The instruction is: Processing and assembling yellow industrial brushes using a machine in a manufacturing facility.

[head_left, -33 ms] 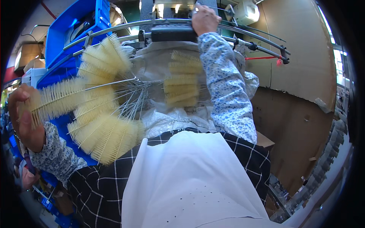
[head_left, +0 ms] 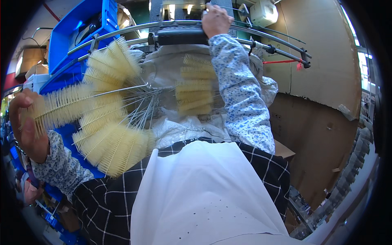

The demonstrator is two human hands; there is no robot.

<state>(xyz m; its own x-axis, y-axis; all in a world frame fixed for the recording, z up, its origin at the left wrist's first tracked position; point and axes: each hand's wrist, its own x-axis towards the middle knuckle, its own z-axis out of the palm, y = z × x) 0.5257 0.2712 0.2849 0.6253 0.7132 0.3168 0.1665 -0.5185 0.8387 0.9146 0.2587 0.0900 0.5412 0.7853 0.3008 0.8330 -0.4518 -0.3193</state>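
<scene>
My left hand point(head_left: 29, 128), at the far left, curls its fingers around the bristle end of a cream wire-stemmed brush point(head_left: 67, 104). Its twisted wire stem points right, ending in a small loop. Beneath it, several similar brushes point(head_left: 118, 147) lie fanned out, their stems crossing in the middle. Up top, my right hand point(head_left: 216, 21) is closed over the right end of a sliding carriage with a black bar point(head_left: 182, 36) on two metal rails point(head_left: 277, 48). The fingertips are partly hidden behind it. Another group of brushes point(head_left: 195, 92) lies below the bar.
A blue bin point(head_left: 61, 45) stands behind the rails at the upper left. Crumpled whitish plastic sheeting point(head_left: 183, 130) covers the surface before me. Large cardboard panels point(head_left: 318, 61) rise on the right. A red tie point(head_left: 299, 66) hangs at the right rail end.
My right hand and the carriage with the black bar have shifted slightly left along the rails. My left hand and its brush have hardly moved.
</scene>
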